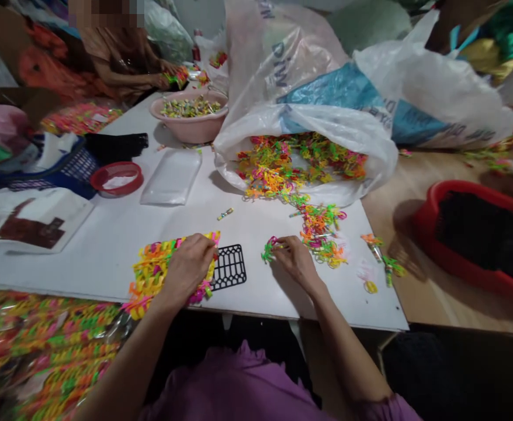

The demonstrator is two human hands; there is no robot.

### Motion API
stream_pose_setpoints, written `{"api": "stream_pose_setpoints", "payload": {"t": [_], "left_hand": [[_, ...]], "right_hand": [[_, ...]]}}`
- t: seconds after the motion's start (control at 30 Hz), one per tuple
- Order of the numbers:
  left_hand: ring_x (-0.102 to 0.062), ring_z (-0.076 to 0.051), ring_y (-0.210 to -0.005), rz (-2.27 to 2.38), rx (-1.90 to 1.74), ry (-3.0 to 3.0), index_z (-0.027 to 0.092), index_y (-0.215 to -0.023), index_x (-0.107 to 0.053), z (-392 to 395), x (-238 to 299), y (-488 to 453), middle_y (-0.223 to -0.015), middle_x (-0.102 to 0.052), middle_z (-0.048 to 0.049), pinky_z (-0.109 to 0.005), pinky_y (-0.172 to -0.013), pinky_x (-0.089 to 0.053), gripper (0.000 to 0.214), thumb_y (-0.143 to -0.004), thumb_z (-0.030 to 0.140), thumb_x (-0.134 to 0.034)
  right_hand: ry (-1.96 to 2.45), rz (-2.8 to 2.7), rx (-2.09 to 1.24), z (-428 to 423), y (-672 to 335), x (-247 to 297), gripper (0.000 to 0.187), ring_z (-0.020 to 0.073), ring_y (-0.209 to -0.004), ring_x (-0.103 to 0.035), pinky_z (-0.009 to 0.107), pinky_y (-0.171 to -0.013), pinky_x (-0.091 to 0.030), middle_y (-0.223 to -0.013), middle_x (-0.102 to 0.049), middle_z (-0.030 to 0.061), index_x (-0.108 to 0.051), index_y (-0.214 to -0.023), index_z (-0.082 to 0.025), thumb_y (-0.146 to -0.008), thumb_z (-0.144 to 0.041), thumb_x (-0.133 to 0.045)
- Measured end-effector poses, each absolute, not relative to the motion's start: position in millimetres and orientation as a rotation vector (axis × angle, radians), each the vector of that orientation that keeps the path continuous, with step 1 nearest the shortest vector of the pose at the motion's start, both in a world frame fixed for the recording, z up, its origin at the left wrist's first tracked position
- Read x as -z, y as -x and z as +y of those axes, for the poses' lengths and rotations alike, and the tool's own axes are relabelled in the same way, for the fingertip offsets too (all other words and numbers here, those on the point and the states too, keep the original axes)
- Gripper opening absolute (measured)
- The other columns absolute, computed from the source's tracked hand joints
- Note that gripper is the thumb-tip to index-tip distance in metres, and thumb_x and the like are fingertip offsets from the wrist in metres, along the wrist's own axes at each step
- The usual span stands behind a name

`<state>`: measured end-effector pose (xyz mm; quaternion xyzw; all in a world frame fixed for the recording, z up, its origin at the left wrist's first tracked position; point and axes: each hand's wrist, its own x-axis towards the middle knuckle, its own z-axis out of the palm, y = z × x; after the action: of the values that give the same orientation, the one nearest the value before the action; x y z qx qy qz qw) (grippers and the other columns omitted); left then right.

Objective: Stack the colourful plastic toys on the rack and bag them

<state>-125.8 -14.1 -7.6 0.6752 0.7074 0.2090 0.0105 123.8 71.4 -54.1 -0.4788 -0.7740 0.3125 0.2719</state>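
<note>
Under my left hand (190, 266) lies a black plastic grid (230, 268), its left part covered by rows of small bright plastic pieces (149, 272) in yellow, orange and pink. The left fingers are pinched at the edge of the filled rows; what they hold is hidden. My right hand (295, 257) is closed on a small green and pink plastic piece (268, 250) just above the white table, right of the grid. Beyond it a loose pile of the same kind of pieces (322, 228) spills from a big white plastic sack (370, 175).
A pink basin (195, 126) of small wrapped items stands at the back. Left are clear plastic bags (171, 178), a small red dish (116, 178) and a blue basket (79, 166). A red tub (429, 204) sits right. Another person (120, 64) works at the far left.
</note>
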Motion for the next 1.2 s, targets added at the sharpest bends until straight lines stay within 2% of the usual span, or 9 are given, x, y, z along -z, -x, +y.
{"api": "stream_pose_setpoints", "payload": {"t": [0.13,0.27,0.37,0.57,0.7,0.87,0.97,1.1,1.2], "left_hand": [[-0.056,-0.019,-0.079,2.215,-0.625,-2.100,0.019,-0.079,-0.056,-13,9,126,-0.082,-0.061,-0.0044,-0.030,-0.074,-0.042,0.018,-0.086,0.026,-0.042],[-0.056,-0.020,-0.080,2.220,-0.620,-2.116,0.019,-0.078,-0.056,-12,9,126,-0.081,-0.060,-0.0046,-0.030,-0.075,-0.042,0.018,-0.085,0.027,-0.042],[-0.056,-0.020,-0.079,2.227,-0.642,-2.110,0.019,-0.076,-0.056,-10,11,127,-0.079,-0.060,-0.0042,-0.030,-0.074,-0.042,0.018,-0.084,0.027,-0.042],[-0.055,-0.018,-0.076,2.224,-0.635,-2.124,0.019,-0.074,-0.055,-3,10,129,-0.077,-0.057,-0.0037,-0.029,-0.072,-0.041,0.017,-0.083,0.023,-0.042],[-0.054,-0.019,-0.075,2.206,-0.662,-2.154,0.019,-0.073,-0.054,-3,8,130,-0.077,-0.057,-0.0044,-0.030,-0.071,-0.041,0.019,-0.085,0.024,-0.040],[-0.055,-0.019,-0.075,2.129,-0.704,-2.231,0.019,-0.074,-0.055,-5,11,134,-0.076,-0.058,-0.0048,-0.033,-0.073,-0.043,0.025,-0.088,0.029,-0.036],[-0.057,-0.023,-0.084,2.104,-0.807,-2.287,0.018,-0.086,-0.059,-7,5,130,-0.089,-0.061,-0.0083,-0.039,-0.081,-0.044,0.025,-0.087,0.035,-0.039],[-0.053,-0.026,-0.109,1.779,-0.970,-2.191,0.023,-0.118,-0.051,-7,-8,106,-0.121,-0.055,-0.0087,-0.040,-0.094,-0.042,0.052,-0.074,0.050,-0.057],[-0.061,-0.023,-0.097,1.510,-0.741,-1.944,0.026,-0.107,-0.060,-9,-8,78,-0.108,-0.064,-0.0037,-0.032,-0.082,-0.050,0.045,-0.069,0.051,-0.061]], "right_hand": [[1.427,-2.320,-0.498,62,-130,34,0.024,0.0203,-0.092,-0.053,0.031,-0.080,-0.042,-0.101,-0.057,0.0104,-0.058,-0.106,-0.016,-0.085,-0.020,-0.048],[1.631,-2.550,-0.268,57,-122,40,0.019,0.0224,-0.091,-0.052,0.032,-0.079,-0.038,-0.095,-0.058,0.0121,-0.061,-0.095,-0.014,-0.087,-0.017,-0.044],[1.695,-2.601,-0.231,61,-117,44,0.017,0.0219,-0.089,-0.053,0.030,-0.076,-0.037,-0.092,-0.060,0.0121,-0.061,-0.091,-0.013,-0.087,-0.017,-0.045],[1.481,-2.361,-0.761,55,-103,40,0.016,0.0136,-0.071,-0.056,0.022,-0.060,-0.034,-0.081,-0.064,0.0031,-0.060,-0.091,-0.019,-0.085,-0.031,-0.051],[1.406,-2.171,-0.927,43,-95,44,0.015,0.0116,-0.063,-0.053,0.021,-0.057,-0.032,-0.074,-0.062,0.0011,-0.061,-0.085,-0.018,-0.082,-0.030,-0.053],[1.263,-1.963,-1.293,43,-101,35,0.017,0.0088,-0.055,-0.044,0.020,-0.051,-0.029,-0.061,-0.053,-0.0023,-0.061,-0.078,-0.015,-0.080,-0.030,-0.055],[1.143,-1.800,-1.523,39,-109,20,0.015,0.0084,-0.055,-0.045,0.020,-0.053,-0.031,-0.059,-0.051,-0.0035,-0.061,-0.080,-0.014,-0.076,-0.028,-0.059],[0.853,-1.489,-2.028,27,-116,16,0.032,0.0084,-0.057,-0.049,0.021,-0.058,-0.038,-0.065,-0.056,-0.0024,-0.060,-0.083,-0.014,-0.068,-0.041,-0.069],[0.742,-1.337,-2.213,14,-122,27,0.043,0.0062,-0.057,-0.048,0.020,-0.059,-0.037,-0.068,-0.056,-0.0028,-0.060,-0.083,-0.014,-0.061,-0.049,-0.074]]}}
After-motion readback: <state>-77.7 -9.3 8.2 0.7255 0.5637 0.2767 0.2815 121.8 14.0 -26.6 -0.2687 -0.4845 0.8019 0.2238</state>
